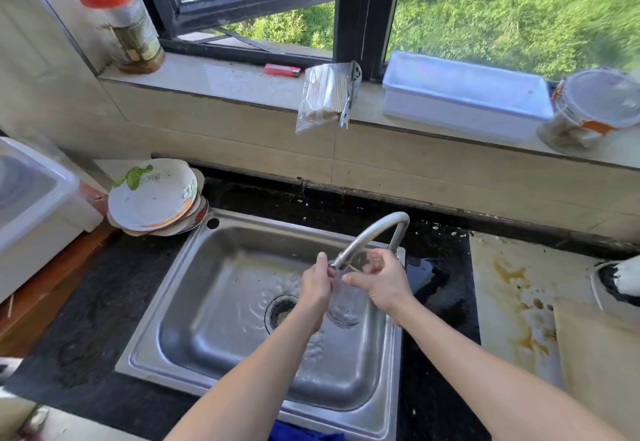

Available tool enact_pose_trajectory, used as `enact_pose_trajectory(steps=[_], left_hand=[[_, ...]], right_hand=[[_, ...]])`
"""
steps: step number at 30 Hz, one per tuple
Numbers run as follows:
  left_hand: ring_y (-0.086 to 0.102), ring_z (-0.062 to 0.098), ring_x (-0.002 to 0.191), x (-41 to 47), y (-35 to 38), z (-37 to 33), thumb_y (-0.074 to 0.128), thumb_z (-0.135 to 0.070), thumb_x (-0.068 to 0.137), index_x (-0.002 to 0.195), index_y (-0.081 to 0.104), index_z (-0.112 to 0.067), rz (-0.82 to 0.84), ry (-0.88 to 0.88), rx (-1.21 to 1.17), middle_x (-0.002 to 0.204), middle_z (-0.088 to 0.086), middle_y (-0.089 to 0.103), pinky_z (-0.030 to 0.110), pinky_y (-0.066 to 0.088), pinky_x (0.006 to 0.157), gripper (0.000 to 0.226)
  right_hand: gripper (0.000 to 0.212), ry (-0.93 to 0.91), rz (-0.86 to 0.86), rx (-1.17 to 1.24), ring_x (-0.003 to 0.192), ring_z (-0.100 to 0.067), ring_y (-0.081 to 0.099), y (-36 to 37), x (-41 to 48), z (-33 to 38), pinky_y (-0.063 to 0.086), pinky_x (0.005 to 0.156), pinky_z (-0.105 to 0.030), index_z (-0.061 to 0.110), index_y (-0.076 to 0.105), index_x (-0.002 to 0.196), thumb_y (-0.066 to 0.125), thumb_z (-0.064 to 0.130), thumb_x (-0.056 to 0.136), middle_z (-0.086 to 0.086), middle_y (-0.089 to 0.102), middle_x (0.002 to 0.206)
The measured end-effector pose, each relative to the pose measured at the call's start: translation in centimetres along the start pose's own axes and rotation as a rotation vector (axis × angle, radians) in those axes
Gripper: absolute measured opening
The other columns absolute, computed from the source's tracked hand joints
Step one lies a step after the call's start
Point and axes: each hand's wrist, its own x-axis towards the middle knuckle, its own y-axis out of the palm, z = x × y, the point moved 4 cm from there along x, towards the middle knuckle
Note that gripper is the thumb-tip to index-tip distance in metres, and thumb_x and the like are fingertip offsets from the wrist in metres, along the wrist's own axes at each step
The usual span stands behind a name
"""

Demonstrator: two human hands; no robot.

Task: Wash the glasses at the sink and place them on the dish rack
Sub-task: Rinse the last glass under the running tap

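Note:
A clear drinking glass [344, 305] hangs over the steel sink [221, 302], its mouth up under the spout of the curved faucet [374, 232]. My left hand [315, 286] grips the glass from the left side. My right hand [379, 283] holds it at the rim from the right, fingers curled over the top edge. Water ripples in the basin around the drain [280, 310]. No dish rack can be made out.
Dirty plates [152, 198] are stacked at the sink's back left corner. A white box [31, 212] stands at the far left. A stained board [516, 295] lies right of the sink. On the windowsill sit a jar [124, 28], a lighter [282, 69], a bag of sticks [325, 97] and a white tray [464, 97].

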Motion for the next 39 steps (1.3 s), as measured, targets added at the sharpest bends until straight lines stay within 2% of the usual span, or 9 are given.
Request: enact_pose_trajectory(steps=[3,8,13,18,24,29,31,34,39], left_hand=[[0.043,0.019,0.054,-0.6,0.5,-0.9,0.033,-0.044,0.100,0.056,0.044,-0.014,0.000,0.147,0.100,0.053,0.002,0.048,0.031,0.036,0.058,0.055],[0.022,0.012,0.040,-0.4,0.9,-0.7,0.050,-0.036,0.094,0.063,0.053,-0.022,0.070,-0.144,-0.109,0.042,-0.007,0.028,0.023,0.019,0.043,0.035],[0.022,0.011,0.037,-0.6,0.3,-0.1,0.060,-0.048,0.090,0.055,0.048,-0.020,0.102,-0.238,-0.314,0.044,-0.005,0.027,0.020,0.020,0.041,0.045],[0.046,0.017,0.040,-0.5,-1.0,-1.7,0.037,-0.029,0.102,0.081,0.050,-0.005,0.161,0.016,0.204,0.061,0.006,0.048,0.025,0.039,0.041,0.034],[0.050,0.014,0.030,-0.8,-2.4,-2.1,0.032,-0.023,0.103,0.075,0.051,0.000,-0.003,0.079,0.266,0.055,0.009,0.050,0.020,0.034,0.031,0.041],[0.050,0.016,0.033,-1.1,-3.0,-1.9,0.034,-0.024,0.102,0.074,0.045,-0.003,0.006,0.052,0.236,0.059,0.009,0.045,0.023,0.035,0.035,0.037],[0.061,0.020,0.054,-1.4,-2.1,-2.0,0.032,-0.025,0.103,0.086,0.046,-0.005,-0.003,0.126,0.428,0.075,0.009,0.052,0.023,0.041,0.041,0.030],[0.056,0.033,0.094,-0.8,-1.3,-2.2,0.029,-0.034,0.102,0.106,0.050,-0.011,-0.066,0.256,0.655,0.104,0.012,0.058,0.034,0.039,0.072,0.032],[0.061,0.025,0.063,0.1,-1.5,-1.7,0.039,-0.029,0.101,0.074,0.051,-0.009,0.234,0.042,0.251,0.074,0.010,0.061,0.033,0.047,0.060,0.036]], right_hand=[[0.070,0.030,0.023,-0.035,0.090,-0.012,0.060,-0.9,-0.3,0.1,0.051,0.081,-0.027,0.018,0.052,0.122,0.089,0.027,0.063,-0.001,0.061,0.099],[0.069,0.067,0.057,0.164,0.097,-0.006,0.057,-1.1,-1.0,0.0,0.046,0.081,-0.026,0.021,0.049,0.131,0.083,0.033,0.073,0.001,0.060,0.108],[0.071,0.194,0.215,0.155,0.100,-0.016,0.068,1.1,-2.0,-2.1,0.048,0.095,-0.037,0.017,0.065,0.114,0.060,0.075,0.071,-0.002,0.072,0.108],[0.046,0.272,0.283,0.205,0.085,-0.020,0.073,1.5,-1.6,-1.5,0.056,0.072,-0.033,0.021,0.067,0.109,0.043,0.058,0.095,-0.004,0.076,0.097],[0.080,0.052,0.302,-0.137,0.133,-0.018,0.043,3.0,-0.8,-0.4,0.041,0.106,-0.038,0.027,0.026,0.152,0.066,0.049,0.086,0.008,0.033,0.153],[0.051,0.387,0.445,0.292,0.090,-0.027,0.069,3.2,-2.7,-1.6,0.059,0.072,-0.042,0.021,0.056,0.130,0.051,0.055,0.093,-0.013,0.066,0.115],[0.037,0.363,0.352,0.236,0.081,-0.029,0.070,3.0,-2.6,-1.5,0.060,0.074,-0.048,0.024,0.062,0.110,0.046,0.055,0.096,-0.013,0.072,0.093],[0.035,0.293,0.332,0.118,0.068,-0.027,0.070,2.9,-2.5,-1.7,0.058,0.059,-0.038,0.026,0.060,0.115,0.049,0.054,0.095,-0.013,0.072,0.084],[0.048,0.424,0.359,0.070,0.074,-0.029,0.070,-0.1,-1.6,-2.3,0.057,0.056,-0.035,0.024,0.064,0.115,0.065,0.058,0.083,-0.013,0.072,0.098]])
